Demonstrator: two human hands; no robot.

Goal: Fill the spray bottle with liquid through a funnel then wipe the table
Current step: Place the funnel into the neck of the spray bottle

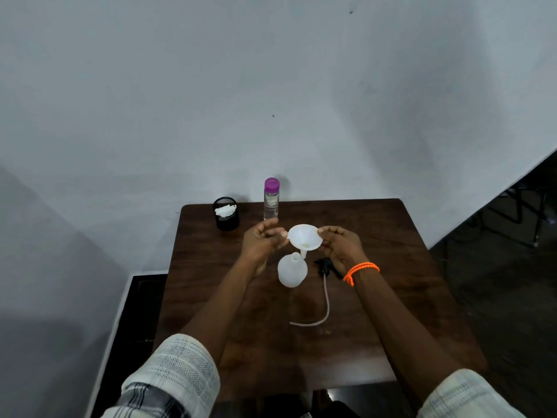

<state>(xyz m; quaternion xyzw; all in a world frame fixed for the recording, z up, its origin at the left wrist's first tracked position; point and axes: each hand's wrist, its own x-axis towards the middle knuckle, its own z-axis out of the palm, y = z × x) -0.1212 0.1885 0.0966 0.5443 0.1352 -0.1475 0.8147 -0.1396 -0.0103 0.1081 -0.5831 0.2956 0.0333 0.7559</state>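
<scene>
While the funnel (303, 236) hangs in the air just above and right of the spray bottle (291, 270), we read the step as seating its spout in the open neck. The bottle stands uncapped mid-counter, white and seemingly empty. Funnel is held at the rim from both sides: left hand (265, 239) pinches the left edge, its grip closed on the rim; right hand (339, 245) has fingertips curled on the right edge, grip likewise on the funnel. Spout tip looks beside the neck, not in it yet.

To do it well, we judge: shift the funnel left and toward us until the spout lines up, lower straight, keep it upright, then free one hand to steady the light bottle, which could tip.

Black spray head (324, 264) with its long tube (322, 303) lies on the counter (391, 267) just right of the bottle. Clear liquid bottle (271, 200) with purple cap stands at the far edge, capped. Black mesh cup (226, 214) with white tissue sits left of it, for wiping later.
</scene>
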